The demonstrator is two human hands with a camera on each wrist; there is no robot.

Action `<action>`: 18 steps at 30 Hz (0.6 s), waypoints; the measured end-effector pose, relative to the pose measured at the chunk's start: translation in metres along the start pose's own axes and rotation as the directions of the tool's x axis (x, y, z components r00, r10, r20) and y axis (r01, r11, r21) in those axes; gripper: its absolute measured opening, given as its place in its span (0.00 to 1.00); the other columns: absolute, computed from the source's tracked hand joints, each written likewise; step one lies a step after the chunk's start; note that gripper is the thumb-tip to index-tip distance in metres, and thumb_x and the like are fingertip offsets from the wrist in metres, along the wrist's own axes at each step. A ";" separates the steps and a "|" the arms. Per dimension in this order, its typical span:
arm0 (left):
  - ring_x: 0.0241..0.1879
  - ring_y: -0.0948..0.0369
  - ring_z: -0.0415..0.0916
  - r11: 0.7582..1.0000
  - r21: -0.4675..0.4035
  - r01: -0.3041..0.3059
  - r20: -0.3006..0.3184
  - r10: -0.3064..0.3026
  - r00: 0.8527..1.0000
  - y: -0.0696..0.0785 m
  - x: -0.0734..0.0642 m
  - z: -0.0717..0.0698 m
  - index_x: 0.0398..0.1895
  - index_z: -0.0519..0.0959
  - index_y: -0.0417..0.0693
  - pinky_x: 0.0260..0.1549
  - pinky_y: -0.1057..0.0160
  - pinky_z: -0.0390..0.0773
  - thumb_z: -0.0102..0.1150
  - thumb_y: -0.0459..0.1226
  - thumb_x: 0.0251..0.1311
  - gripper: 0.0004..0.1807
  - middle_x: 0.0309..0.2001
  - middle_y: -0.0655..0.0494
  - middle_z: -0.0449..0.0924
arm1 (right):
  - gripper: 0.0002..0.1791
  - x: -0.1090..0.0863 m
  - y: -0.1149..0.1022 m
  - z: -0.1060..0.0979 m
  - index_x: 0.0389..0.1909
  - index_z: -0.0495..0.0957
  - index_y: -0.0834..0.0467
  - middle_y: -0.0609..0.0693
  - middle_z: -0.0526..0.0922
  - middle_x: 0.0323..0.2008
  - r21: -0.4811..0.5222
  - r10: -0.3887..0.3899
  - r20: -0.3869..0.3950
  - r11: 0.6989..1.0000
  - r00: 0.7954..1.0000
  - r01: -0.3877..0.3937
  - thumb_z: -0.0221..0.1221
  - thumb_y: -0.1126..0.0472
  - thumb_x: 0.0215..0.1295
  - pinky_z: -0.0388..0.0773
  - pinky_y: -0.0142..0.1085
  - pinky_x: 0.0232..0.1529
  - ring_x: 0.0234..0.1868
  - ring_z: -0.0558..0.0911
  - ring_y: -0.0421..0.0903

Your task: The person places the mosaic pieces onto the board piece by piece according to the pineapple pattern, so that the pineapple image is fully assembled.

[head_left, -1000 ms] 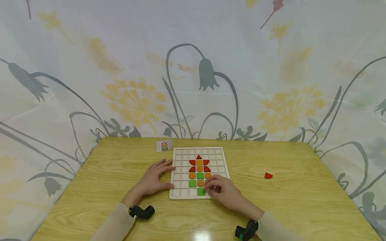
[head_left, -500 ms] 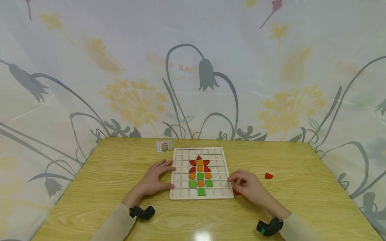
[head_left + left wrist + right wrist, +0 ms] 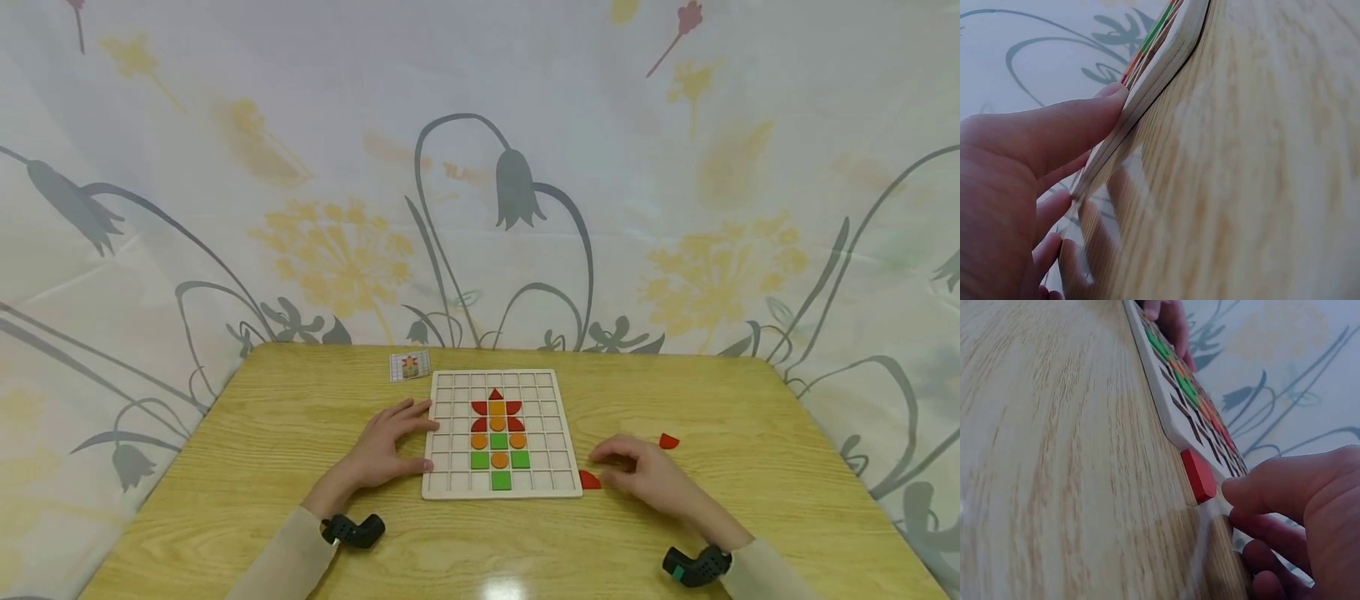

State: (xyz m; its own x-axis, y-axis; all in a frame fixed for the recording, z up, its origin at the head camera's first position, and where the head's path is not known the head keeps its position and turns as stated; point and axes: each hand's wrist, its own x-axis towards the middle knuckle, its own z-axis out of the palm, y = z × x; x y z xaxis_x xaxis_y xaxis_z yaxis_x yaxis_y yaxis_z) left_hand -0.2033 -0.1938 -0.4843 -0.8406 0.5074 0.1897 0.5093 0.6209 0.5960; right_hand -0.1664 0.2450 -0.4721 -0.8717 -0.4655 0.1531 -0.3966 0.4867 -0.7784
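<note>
A pale gridded board (image 3: 542, 482) lies on the table, with red, orange and green flat pieces set in its middle columns. My left hand (image 3: 386, 446) rests at the board's left side, its thumb and fingertips touching the edge; the left wrist view shows the thumb (image 3: 1085, 122) on the rim. Against the board's lower right edge lies a red quarter-round piece (image 3: 589, 480). Just right of it is my right hand (image 3: 648, 475), fingers loosely bent and holding nothing. The right wrist view has its thumb tip close beside the red piece (image 3: 1199, 476).
Behind the right hand, a second red quarter-round piece (image 3: 668, 441) lies on the wooden table (image 3: 765, 467). A small picture card (image 3: 409, 365) sits beyond the board's top left corner. A flower-printed cloth (image 3: 480, 250) hangs behind the table.
My right hand has moved right, off the board's lower middle, to the table beside the red piece. A green square, earlier behind that hand, shows in its cell. My left hand stays put.
</note>
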 end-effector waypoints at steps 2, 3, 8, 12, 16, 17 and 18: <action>0.74 0.41 0.49 1.000 -0.002 -0.001 0.003 0.001 1.000 0.001 0.000 -0.001 0.61 0.80 0.49 0.65 0.30 0.47 0.71 0.49 0.56 0.30 0.73 0.46 0.63 | 0.10 0.000 0.002 0.001 0.46 0.84 0.51 0.47 0.82 0.48 0.001 0.016 0.024 1.000 1.000 -0.016 0.66 0.60 0.65 0.77 0.35 0.50 0.50 0.80 0.44; 0.74 0.41 0.49 1.000 -0.003 0.001 0.006 -0.001 1.000 0.001 0.000 -0.001 0.61 0.80 0.49 0.65 0.30 0.47 0.71 0.49 0.56 0.30 0.73 0.46 0.63 | 0.10 0.000 0.003 0.001 0.47 0.84 0.50 0.47 0.81 0.49 0.003 0.018 0.038 1.000 0.999 -0.018 0.66 0.59 0.66 0.76 0.35 0.52 0.52 0.79 0.44; 0.75 0.41 0.49 1.000 0.013 0.012 0.013 -0.013 1.000 0.004 0.002 -0.003 0.61 0.80 0.49 0.65 0.31 0.47 0.71 0.50 0.55 0.31 0.73 0.47 0.62 | 0.11 -0.001 0.006 0.003 0.48 0.84 0.50 0.48 0.78 0.51 0.009 0.000 0.077 1.000 0.997 0.000 0.67 0.56 0.65 0.74 0.34 0.55 0.54 0.75 0.43; 0.75 0.43 0.48 1.000 0.018 0.023 0.020 -0.024 1.000 0.006 0.004 -0.003 0.62 0.80 0.51 0.66 0.32 0.46 0.71 0.50 0.55 0.31 0.74 0.49 0.62 | 0.12 -0.001 0.006 0.004 0.47 0.84 0.50 0.47 0.77 0.50 -0.017 -0.030 0.072 0.999 0.997 0.031 0.68 0.55 0.63 0.74 0.36 0.54 0.53 0.74 0.42; 0.75 0.44 0.47 0.999 0.007 0.034 0.026 -0.035 0.999 0.006 0.002 -0.003 0.62 0.80 0.51 0.67 0.32 0.45 0.71 0.50 0.55 0.31 0.74 0.50 0.61 | 0.12 -0.001 0.004 0.006 0.46 0.85 0.49 0.46 0.76 0.49 -0.061 -0.047 0.060 0.997 0.997 0.050 0.69 0.54 0.63 0.72 0.39 0.53 0.52 0.73 0.46; 0.75 0.44 0.47 0.999 0.005 0.036 0.025 -0.036 0.999 0.005 0.002 -0.002 0.62 0.80 0.51 0.67 0.32 0.45 0.71 0.50 0.55 0.30 0.74 0.50 0.61 | 0.12 -0.001 0.004 0.007 0.46 0.85 0.48 0.46 0.76 0.49 -0.077 -0.053 0.056 0.995 0.997 0.057 0.69 0.54 0.63 0.72 0.41 0.53 0.52 0.73 0.47; 0.75 0.44 0.47 0.999 0.004 0.037 0.024 -0.038 0.999 0.005 0.001 -0.002 0.62 0.80 0.51 0.67 0.32 0.45 0.71 0.50 0.55 0.30 0.74 0.50 0.61 | 0.11 -0.001 0.003 0.008 0.46 0.85 0.48 0.46 0.75 0.49 -0.087 -0.053 0.054 0.995 0.997 0.057 0.69 0.54 0.63 0.71 0.41 0.53 0.52 0.72 0.48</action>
State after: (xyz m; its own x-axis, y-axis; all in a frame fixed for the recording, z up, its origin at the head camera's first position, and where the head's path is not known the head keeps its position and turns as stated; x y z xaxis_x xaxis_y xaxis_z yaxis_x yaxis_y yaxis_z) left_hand -0.2019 -0.1913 -0.4795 -0.8544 0.4979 0.1485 0.4781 0.6416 0.5999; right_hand -0.1645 0.2408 -0.4795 -0.8327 -0.5299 0.1605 -0.4693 0.5217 -0.7124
